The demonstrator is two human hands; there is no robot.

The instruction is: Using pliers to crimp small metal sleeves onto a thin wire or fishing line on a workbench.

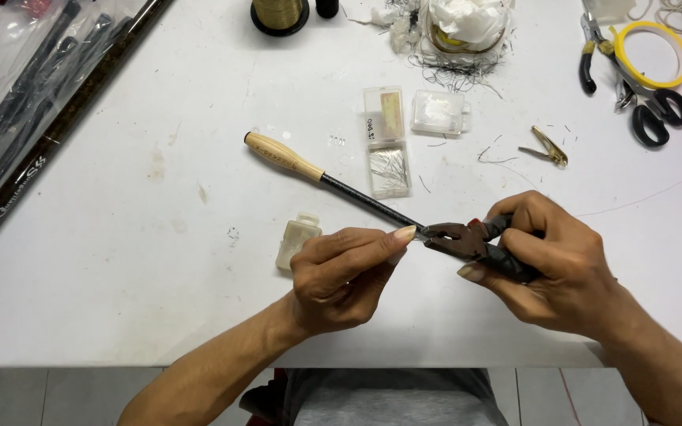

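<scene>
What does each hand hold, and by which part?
The right hand grips pliers by their handles. The left hand pinches the thin dark rod at its tip, by the plier jaws.

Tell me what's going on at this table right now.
A person works at a white table. The right hand grips dark pliers, whose nose meets the tip of a thin black rod with a pale wooden handle. The left hand pinches that tip. Small clear plastic boxes lie behind.
</scene>
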